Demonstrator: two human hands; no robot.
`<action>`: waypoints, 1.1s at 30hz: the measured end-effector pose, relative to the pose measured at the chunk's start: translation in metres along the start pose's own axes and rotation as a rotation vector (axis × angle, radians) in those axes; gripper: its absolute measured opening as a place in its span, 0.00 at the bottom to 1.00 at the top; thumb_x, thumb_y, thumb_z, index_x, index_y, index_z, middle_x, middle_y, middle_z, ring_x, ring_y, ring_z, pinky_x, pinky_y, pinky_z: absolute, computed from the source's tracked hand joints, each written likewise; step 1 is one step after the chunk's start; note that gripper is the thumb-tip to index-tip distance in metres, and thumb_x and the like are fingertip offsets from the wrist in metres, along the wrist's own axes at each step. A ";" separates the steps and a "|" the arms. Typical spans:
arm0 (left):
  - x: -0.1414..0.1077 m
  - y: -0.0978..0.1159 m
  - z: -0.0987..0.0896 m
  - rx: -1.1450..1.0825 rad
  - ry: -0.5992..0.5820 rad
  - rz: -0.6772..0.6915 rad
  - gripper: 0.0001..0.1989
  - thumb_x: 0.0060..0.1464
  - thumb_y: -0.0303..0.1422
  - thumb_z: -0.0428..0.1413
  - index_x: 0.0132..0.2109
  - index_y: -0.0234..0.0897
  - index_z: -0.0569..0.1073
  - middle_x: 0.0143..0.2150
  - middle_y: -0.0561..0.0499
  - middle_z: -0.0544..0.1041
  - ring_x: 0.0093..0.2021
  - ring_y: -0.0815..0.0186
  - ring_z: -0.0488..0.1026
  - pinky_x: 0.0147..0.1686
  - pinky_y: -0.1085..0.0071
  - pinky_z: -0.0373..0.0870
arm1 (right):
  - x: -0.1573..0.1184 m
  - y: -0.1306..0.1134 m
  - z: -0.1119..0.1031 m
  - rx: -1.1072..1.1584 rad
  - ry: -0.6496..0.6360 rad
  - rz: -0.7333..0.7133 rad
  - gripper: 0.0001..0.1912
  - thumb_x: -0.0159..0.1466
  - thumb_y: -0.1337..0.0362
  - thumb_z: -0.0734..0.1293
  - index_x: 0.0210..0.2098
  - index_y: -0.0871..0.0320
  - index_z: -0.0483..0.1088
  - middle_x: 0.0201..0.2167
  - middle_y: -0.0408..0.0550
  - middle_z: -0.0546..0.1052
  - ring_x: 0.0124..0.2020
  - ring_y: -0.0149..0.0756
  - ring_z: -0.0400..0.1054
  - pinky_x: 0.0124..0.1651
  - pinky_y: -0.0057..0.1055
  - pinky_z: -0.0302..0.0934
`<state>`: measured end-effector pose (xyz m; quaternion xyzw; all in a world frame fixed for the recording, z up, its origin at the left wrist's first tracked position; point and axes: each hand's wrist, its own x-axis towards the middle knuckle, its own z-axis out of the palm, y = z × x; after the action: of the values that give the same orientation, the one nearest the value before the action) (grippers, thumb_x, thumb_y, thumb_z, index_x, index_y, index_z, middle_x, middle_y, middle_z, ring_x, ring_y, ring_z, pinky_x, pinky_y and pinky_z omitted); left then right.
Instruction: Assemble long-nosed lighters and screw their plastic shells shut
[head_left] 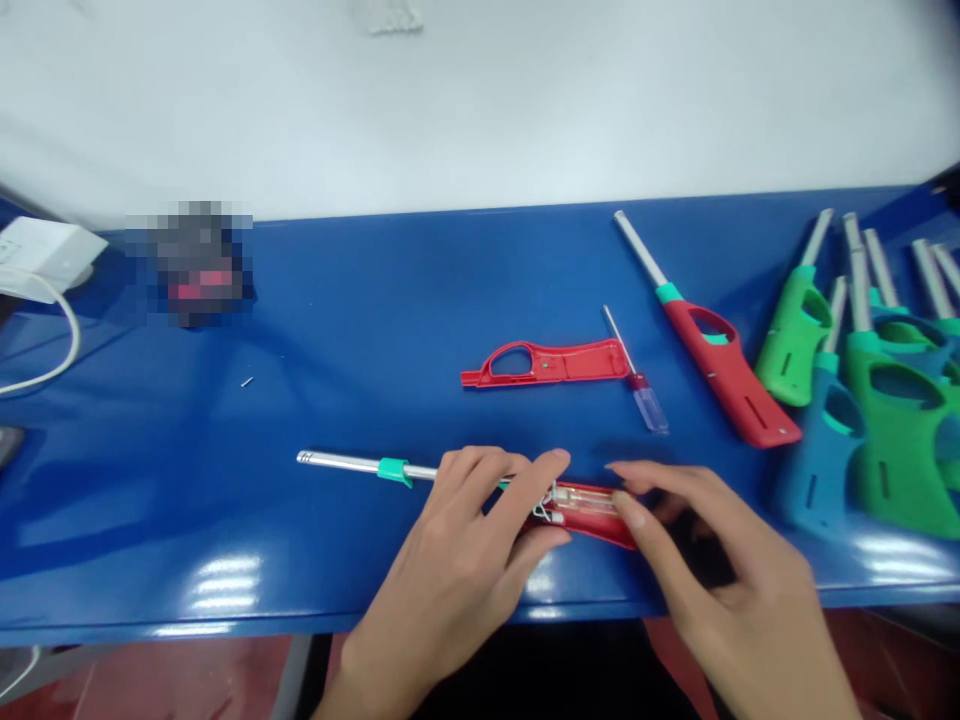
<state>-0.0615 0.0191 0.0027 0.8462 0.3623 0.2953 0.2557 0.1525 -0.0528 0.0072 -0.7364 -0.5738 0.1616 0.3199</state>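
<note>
An opened red gas lighter [596,522] lies near the table's front edge, its clear inner tank and thin wires exposed. Its metal barrel [341,461], with a green collar [394,470], points left. My left hand [469,535] is closed over the lighter's middle, fingers hiding the trigger area. At the handle's right end, the thumb and fingers of my right hand [720,560] grip the tank and shell end. Beyond my hands lies the loose red half-shell [555,363], inner side up. A small screwdriver [636,380] with a clear purple handle rests against its right end.
A whole red lighter [720,360] lies to the right, beside several green and blue lighters [892,430]. A tiny metal pin [247,381] sits at left on the blue table [375,290]. Farther left are a blurred dark object [199,265] and a white box [49,258] with a cable.
</note>
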 end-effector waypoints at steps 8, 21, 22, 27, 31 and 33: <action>0.002 0.005 -0.002 -0.031 0.105 0.091 0.17 0.74 0.38 0.59 0.63 0.34 0.73 0.52 0.43 0.80 0.56 0.56 0.76 0.59 0.55 0.77 | -0.004 0.012 0.001 0.006 0.051 -0.020 0.12 0.75 0.51 0.67 0.53 0.45 0.78 0.46 0.39 0.82 0.39 0.32 0.76 0.40 0.28 0.69; -0.016 -0.028 -0.046 0.203 0.553 -0.099 0.14 0.67 0.18 0.56 0.51 0.40 0.79 0.46 0.48 0.82 0.52 0.58 0.75 0.53 0.56 0.75 | 0.075 0.002 0.011 -0.377 0.032 -0.640 0.23 0.77 0.61 0.63 0.70 0.55 0.68 0.66 0.60 0.73 0.68 0.58 0.67 0.66 0.60 0.65; -0.017 -0.031 -0.048 0.211 0.559 -0.111 0.13 0.67 0.19 0.56 0.51 0.40 0.79 0.46 0.48 0.82 0.52 0.58 0.75 0.53 0.56 0.75 | 0.085 0.004 0.015 -0.413 -0.010 -0.657 0.25 0.78 0.61 0.62 0.72 0.55 0.66 0.67 0.60 0.73 0.69 0.59 0.66 0.66 0.62 0.66; -0.021 -0.031 -0.047 0.210 0.558 -0.115 0.13 0.67 0.20 0.57 0.54 0.37 0.79 0.47 0.47 0.81 0.52 0.59 0.75 0.54 0.58 0.75 | 0.111 0.002 0.026 -0.495 -0.142 -0.772 0.27 0.76 0.75 0.54 0.68 0.56 0.70 0.55 0.57 0.80 0.55 0.49 0.76 0.64 0.57 0.66; -0.022 -0.030 -0.044 0.195 0.545 -0.125 0.16 0.67 0.21 0.57 0.58 0.37 0.78 0.50 0.47 0.82 0.54 0.58 0.75 0.56 0.58 0.75 | 0.103 -0.017 0.006 -0.455 -0.104 -0.792 0.25 0.74 0.77 0.56 0.65 0.54 0.71 0.48 0.50 0.82 0.46 0.44 0.77 0.55 0.46 0.70; -0.021 -0.030 -0.043 0.175 0.520 -0.113 0.20 0.67 0.22 0.57 0.63 0.37 0.76 0.55 0.45 0.82 0.57 0.57 0.75 0.57 0.57 0.76 | 0.092 -0.025 -0.009 -0.375 -0.074 -0.728 0.21 0.78 0.69 0.58 0.67 0.53 0.68 0.47 0.48 0.82 0.41 0.41 0.78 0.44 0.39 0.71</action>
<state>-0.1165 0.0302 0.0068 0.7393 0.4866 0.4554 0.0963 0.1660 0.0350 0.0418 -0.5247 -0.8275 -0.0430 0.1954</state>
